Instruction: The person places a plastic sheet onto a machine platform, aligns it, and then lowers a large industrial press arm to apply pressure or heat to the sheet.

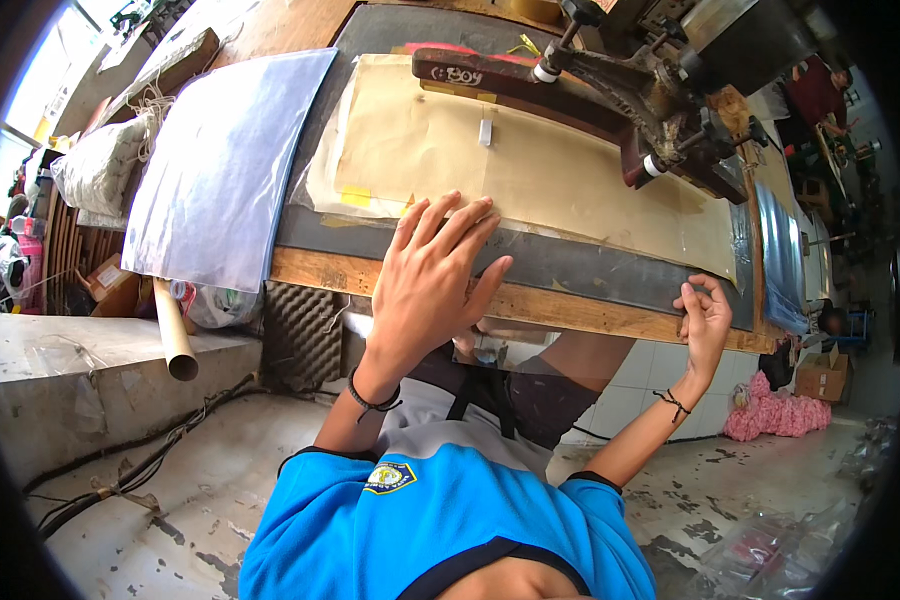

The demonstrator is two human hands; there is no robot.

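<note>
Well apart along the table edge, the left hand splays, gripping nothing, at a creased tan sheet; the right hand curls, grip unclear.

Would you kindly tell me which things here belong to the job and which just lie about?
Belonging, it seems:
tan rectangular sheet, by the left hand
long dark press bar above it
translucent bluish plastic sheets at left

Probably lying about:
crumpled pink bundle
brown cardboard box
beige hollow tube

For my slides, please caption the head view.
Left hand spread at the edge of a tan sheet, right hand by the wooden table edge, plastic sheets at left.
</note>
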